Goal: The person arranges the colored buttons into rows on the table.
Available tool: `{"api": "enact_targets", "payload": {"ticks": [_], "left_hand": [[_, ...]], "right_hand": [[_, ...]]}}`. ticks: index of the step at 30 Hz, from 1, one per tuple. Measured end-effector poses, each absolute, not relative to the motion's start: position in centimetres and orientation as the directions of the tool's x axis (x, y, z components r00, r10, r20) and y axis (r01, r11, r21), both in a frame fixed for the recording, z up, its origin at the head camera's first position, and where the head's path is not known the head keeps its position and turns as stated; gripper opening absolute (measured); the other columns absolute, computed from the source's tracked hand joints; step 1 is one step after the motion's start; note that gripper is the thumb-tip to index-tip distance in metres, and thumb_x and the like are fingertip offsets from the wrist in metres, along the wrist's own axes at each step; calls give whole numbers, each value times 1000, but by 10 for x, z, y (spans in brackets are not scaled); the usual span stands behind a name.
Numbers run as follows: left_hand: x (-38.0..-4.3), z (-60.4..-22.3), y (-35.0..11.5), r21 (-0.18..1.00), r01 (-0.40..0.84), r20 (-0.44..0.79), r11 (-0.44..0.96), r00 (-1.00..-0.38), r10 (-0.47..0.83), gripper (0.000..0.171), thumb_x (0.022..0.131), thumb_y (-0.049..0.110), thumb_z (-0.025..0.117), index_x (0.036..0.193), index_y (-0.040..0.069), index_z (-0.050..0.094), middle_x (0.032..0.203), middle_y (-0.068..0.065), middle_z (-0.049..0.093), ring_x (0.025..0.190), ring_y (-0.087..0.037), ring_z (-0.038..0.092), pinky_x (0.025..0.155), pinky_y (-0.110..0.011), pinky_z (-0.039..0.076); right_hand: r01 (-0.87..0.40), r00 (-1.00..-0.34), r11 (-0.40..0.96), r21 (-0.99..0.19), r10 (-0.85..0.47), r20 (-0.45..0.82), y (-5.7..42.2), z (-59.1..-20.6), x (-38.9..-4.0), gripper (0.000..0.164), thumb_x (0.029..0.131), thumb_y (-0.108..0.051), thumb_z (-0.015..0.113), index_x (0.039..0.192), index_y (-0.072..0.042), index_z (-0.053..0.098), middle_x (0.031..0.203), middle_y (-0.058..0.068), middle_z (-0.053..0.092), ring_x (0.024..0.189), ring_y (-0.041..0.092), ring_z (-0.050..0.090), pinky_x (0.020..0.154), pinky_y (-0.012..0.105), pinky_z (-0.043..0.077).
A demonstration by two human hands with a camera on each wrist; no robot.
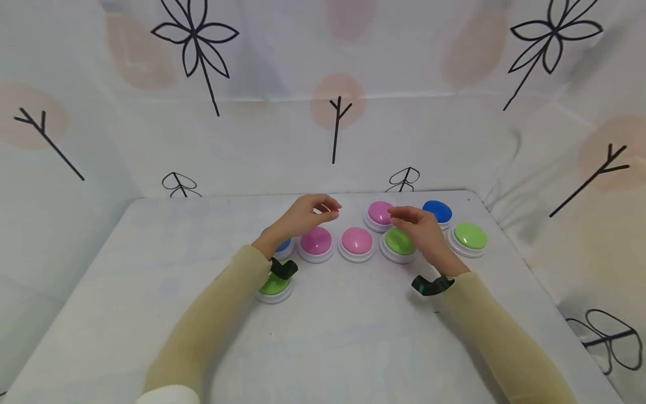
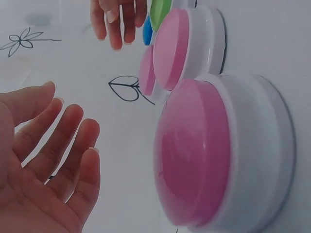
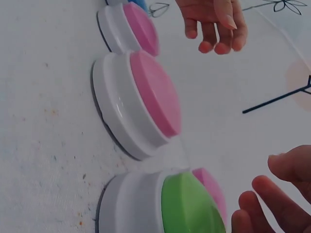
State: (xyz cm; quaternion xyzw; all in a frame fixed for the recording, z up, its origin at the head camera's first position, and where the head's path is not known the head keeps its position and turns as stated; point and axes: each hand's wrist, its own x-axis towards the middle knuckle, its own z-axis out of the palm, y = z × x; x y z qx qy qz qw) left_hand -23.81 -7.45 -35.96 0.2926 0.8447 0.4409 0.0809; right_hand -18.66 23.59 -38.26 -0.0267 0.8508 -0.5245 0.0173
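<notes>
My left hand (image 1: 307, 214) hovers over the table with fingers loosely bent and nothing in them. Below it is a darker pink push button (image 1: 316, 240) on a round white base, large in the left wrist view. My right hand (image 1: 418, 229) is raised beside a green push button (image 1: 400, 241) and holds nothing. Another pink button (image 1: 380, 212) stands just behind the right fingertips, partly covered. Between the two hands sits a lighter pink button (image 1: 356, 241). In the right wrist view the right hand (image 3: 279, 199) is apart from the green button (image 3: 189, 206).
A blue button (image 1: 437, 211) and a green button (image 1: 470, 235) stand right of the right hand. Under the left wrist are a partly hidden blue button (image 1: 284, 248) and a green button (image 1: 275, 284). Patterned cloth (image 1: 272, 140) rises behind the white table (image 1: 353, 336).
</notes>
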Motion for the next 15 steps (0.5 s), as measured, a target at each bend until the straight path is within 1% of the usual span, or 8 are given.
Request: {"api": "enact_targets", "payload": {"ticks": [1,3,6,8,10,13,15], "left_hand": [[-241,-360,-71,795,419,120,439,-818,562,23,98,28,65,119,18,68,109,6,67,103,-13,60,88,-33,51],[-247,-360,-64,806,400,113,437,-827,550,23,98,27,65,119,18,68,111,5,67,105,-14,60,89,-33,51],[-255,-363,-55,824,374,101,426,-836,539,21,99,23,63,119,16,68,115,1,67,106,-14,60,90,-31,50],[-260,-365,-48,836,363,96,410,-834,543,22,99,19,63,120,13,67,119,-4,67,107,-16,60,90,-31,50],[-265,-368,-40,847,356,88,396,-828,554,22,100,17,62,121,11,67,121,-7,66,108,-17,60,90,-30,51],[-271,-372,-29,855,339,68,393,-824,563,24,99,16,62,122,12,66,123,-7,65,109,-17,60,89,-29,51],[-275,-376,-21,857,324,49,399,-824,564,25,99,17,63,123,13,66,124,-4,64,109,-16,60,90,-28,50]], "right_hand": [[-18,-999,440,-898,-53,-6,238,-383,-188,43,100,-36,62,137,-14,61,136,8,59,128,25,50,103,32,46],[4,-999,412,-911,-39,-22,242,-384,-190,45,100,-35,61,138,-12,59,138,9,57,128,25,49,103,30,46],[27,-999,380,-924,-27,-40,246,-386,-194,46,101,-33,60,140,-9,56,141,11,55,129,26,47,107,34,42],[46,-998,363,-931,-12,-54,248,-388,-197,45,102,-30,59,141,-8,55,142,12,53,131,26,46,110,38,40],[60,-998,361,-931,6,-62,251,-391,-200,44,102,-27,59,141,-7,55,142,13,53,131,26,46,111,40,38],[75,-997,358,-931,23,-71,254,-395,-206,45,101,-23,59,142,-6,53,143,15,52,133,27,45,112,41,37],[83,-996,357,-931,24,-80,256,-398,-209,46,101,-21,60,143,-5,52,144,16,51,134,29,44,112,42,36]]}}
